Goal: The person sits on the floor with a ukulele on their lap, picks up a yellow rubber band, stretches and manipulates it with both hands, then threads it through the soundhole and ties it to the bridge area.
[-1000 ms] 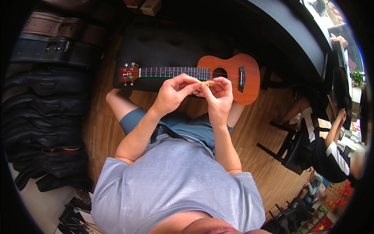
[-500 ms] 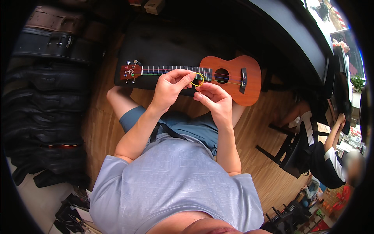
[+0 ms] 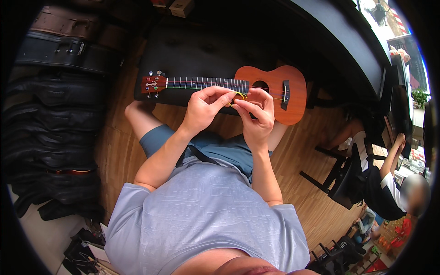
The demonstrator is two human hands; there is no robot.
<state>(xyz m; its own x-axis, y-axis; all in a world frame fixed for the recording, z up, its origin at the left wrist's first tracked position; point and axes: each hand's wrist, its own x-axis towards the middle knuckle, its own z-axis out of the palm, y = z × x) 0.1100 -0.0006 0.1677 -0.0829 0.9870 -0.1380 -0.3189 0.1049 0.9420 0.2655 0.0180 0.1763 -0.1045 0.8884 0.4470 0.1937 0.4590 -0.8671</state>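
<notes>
A thin yellow string (image 3: 241,95), wound into a small coil, is between my two hands. My left hand (image 3: 201,110) pinches one side of the coil between thumb and fingers. From the right, my right hand (image 3: 257,115) grips the coil's other side with thumb and fingertips; part of the coil is hidden behind the fingers. Just beyond both hands lies a reddish-brown ukulele (image 3: 291,79), its headstock to the left and its body to the right. Coloured strings run along its neck, and my right hand covers part of the view of its soundhole.
The ukulele rests on a black padded bench (image 3: 183,52) before my knees. Black instrument cases (image 3: 50,123) are stacked at the left. On the right, a person (image 3: 382,183) sits by a dark stool (image 3: 341,183). A curved black edge (image 3: 339,41) borders the far right.
My right hand has moved slightly up and turned, its fingers curling closer round the coil. The yellow loop now looks narrower and lower. My left hand has shifted a little to the right.
</notes>
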